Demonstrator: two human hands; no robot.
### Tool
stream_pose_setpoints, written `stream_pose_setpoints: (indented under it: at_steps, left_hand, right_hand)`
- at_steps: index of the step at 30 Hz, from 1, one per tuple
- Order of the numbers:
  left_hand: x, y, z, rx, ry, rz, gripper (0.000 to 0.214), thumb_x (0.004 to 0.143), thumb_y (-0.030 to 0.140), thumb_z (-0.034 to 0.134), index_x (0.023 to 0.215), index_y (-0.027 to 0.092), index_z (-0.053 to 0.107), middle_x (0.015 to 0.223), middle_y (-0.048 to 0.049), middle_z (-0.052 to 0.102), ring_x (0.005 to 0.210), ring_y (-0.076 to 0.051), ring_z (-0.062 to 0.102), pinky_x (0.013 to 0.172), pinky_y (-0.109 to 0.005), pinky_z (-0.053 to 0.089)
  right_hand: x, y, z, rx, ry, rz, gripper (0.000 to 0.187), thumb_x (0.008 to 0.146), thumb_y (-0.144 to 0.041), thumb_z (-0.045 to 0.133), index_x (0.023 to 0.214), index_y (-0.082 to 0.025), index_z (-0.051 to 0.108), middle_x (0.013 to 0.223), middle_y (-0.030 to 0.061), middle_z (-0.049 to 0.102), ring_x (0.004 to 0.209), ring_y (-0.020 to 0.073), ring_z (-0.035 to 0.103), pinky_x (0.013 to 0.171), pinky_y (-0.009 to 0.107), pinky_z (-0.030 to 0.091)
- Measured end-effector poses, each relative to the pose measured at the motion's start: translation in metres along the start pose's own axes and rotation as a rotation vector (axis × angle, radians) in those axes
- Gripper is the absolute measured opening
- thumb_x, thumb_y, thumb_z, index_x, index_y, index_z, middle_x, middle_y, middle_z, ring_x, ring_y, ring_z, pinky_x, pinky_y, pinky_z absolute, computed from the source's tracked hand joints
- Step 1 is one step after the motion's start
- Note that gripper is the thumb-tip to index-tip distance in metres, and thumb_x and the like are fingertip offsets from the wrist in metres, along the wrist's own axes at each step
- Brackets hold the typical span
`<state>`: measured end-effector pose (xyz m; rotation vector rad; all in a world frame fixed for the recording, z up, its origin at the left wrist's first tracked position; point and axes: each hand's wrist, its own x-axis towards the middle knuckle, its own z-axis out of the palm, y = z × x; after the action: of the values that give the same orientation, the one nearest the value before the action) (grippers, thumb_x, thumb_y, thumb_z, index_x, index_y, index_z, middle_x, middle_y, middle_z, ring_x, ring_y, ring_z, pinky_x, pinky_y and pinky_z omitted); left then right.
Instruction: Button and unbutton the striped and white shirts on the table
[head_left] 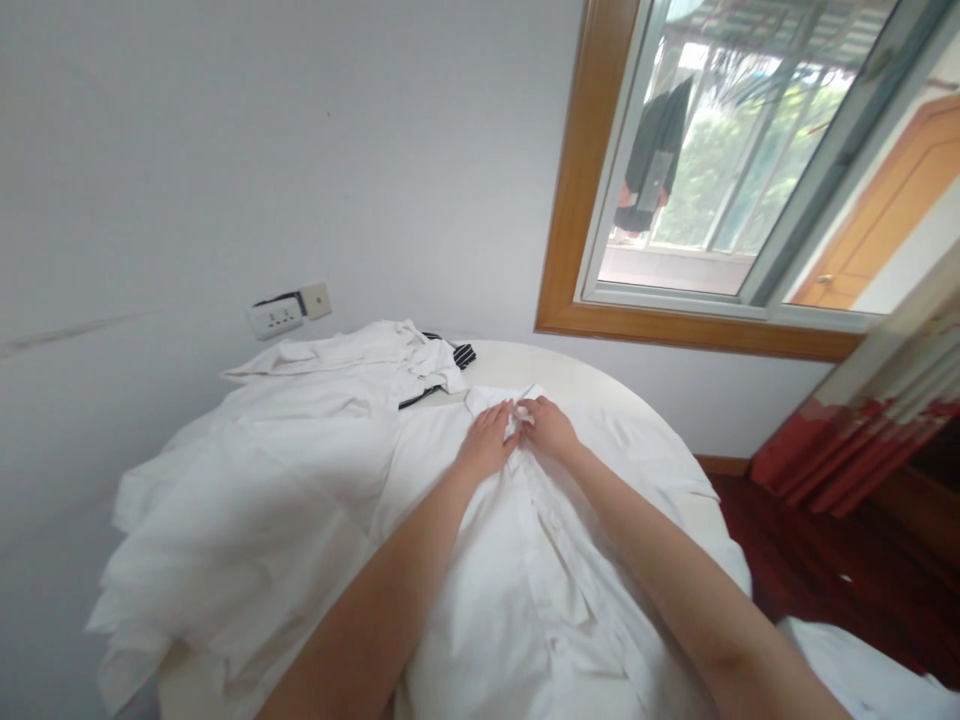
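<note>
A white button-up shirt (487,570) lies spread over the round table, its collar toward the wall and its front placket running down toward me. Both hands meet just below the collar. My left hand (489,437) pinches the cloth at the placket from the left side. From the right, my right hand (549,428) has its fingers curled on the same spot, gripping the shirt's edge. Any button between the fingertips is too small to make out.
More white shirts (300,450) are piled on the table's left side, beside a black-and-white striped piece of cloth (464,356). The pale table (570,375) stands against the wall, under a socket (277,316). A wood-framed window (720,325) and red-white curtain (832,440) are at right.
</note>
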<state>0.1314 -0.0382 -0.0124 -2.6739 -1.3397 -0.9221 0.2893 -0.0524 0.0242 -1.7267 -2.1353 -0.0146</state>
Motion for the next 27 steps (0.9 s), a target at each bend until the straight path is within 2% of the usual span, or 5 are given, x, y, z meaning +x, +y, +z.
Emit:
stream_pose_setpoints:
  at_steps: [4, 7, 12, 17, 27]
  left_hand:
    - [0.002, -0.003, -0.005, -0.025, 0.156, -0.171, 0.039, 0.087, 0.014, 0.042, 0.125, 0.015, 0.048, 0.123, -0.0110, 0.054, 0.117, -0.020, 0.047, 0.103, -0.036, 0.036]
    - [0.001, -0.004, -0.009, 0.009, 0.160, -0.281, 0.036, 0.082, 0.009, 0.048, 0.116, 0.016, 0.055, 0.109, -0.0095, 0.057, 0.105, -0.020, 0.051, 0.097, -0.034, 0.039]
    - [0.004, 0.000, -0.011, 0.112, 0.050, -0.288, 0.037, 0.084, 0.022, 0.054, 0.120, 0.028, 0.057, 0.106, -0.0072, 0.053, 0.101, -0.022, 0.048, 0.089, -0.035, 0.039]
    - [0.010, 0.001, -0.012, 0.165, -0.021, -0.307, 0.027, 0.085, 0.028, 0.053, 0.110, 0.028, 0.063, 0.103, -0.0076, 0.051, 0.102, -0.023, 0.047, 0.086, -0.034, 0.038]
    - [0.010, -0.005, -0.010, 0.113, 0.069, -0.316, 0.017, 0.086, 0.026, 0.053, 0.099, 0.023, 0.063, 0.096, -0.0055, 0.053, 0.094, -0.020, 0.051, 0.084, -0.030, 0.040]
  right_hand:
    - [0.001, -0.009, 0.017, 0.003, -0.002, 0.050, 0.051, 0.086, -0.019, 0.044, 0.136, -0.025, 0.041, 0.109, 0.0085, 0.056, 0.094, 0.0190, 0.057, 0.080, 0.026, 0.041]
    - [0.002, -0.007, 0.024, -0.006, 0.005, 0.044, 0.048, 0.088, -0.021, 0.044, 0.135, -0.030, 0.042, 0.109, 0.0070, 0.054, 0.091, 0.0175, 0.058, 0.073, 0.024, 0.040]
    - [0.005, -0.001, 0.029, 0.088, 0.070, 0.028, 0.028, 0.089, -0.024, 0.042, 0.113, -0.025, 0.057, 0.101, 0.0047, 0.056, 0.083, 0.0143, 0.057, 0.069, 0.022, 0.038]
    - [0.009, 0.007, 0.036, 0.282, 0.170, 0.008, 0.024, 0.086, -0.022, 0.044, 0.103, -0.020, 0.060, 0.088, 0.0027, 0.058, 0.077, 0.0135, 0.054, 0.072, 0.024, 0.039]
    - [0.012, 0.012, 0.039, 0.491, 0.187, -0.013, 0.026, 0.078, -0.020, 0.047, 0.099, -0.020, 0.063, 0.078, 0.0002, 0.060, 0.066, 0.0127, 0.051, 0.067, 0.024, 0.039]
